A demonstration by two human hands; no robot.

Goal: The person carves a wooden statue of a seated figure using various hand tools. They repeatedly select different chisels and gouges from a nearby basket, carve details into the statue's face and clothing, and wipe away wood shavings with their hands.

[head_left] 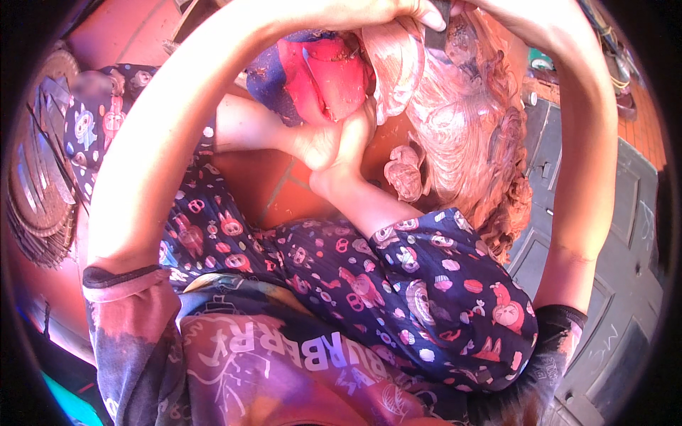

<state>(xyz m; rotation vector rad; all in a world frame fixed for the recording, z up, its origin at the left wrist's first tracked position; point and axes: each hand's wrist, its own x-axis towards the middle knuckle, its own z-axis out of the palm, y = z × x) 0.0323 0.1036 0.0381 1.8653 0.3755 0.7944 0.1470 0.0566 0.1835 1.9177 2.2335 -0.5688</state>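
In front of me stands a large carved wood piece with swirling grooves and a rough, curled right edge. My left hand is at its upper part, the thumb pressed against a small dark strip that lies against the wood. Just right of it, my right hand reaches the same spot. The top edge of the picture cuts off most of its fingers, so its grip is hidden. What the dark strip is, I cannot make out.
My crossed bare feet rest beside the carving. A small carved wood piece lies on the red tile floor. Beyond my feet is a red and blue cloth-like bundle with shavings. Left, a round woven basket holds long tools; right, grey panels.
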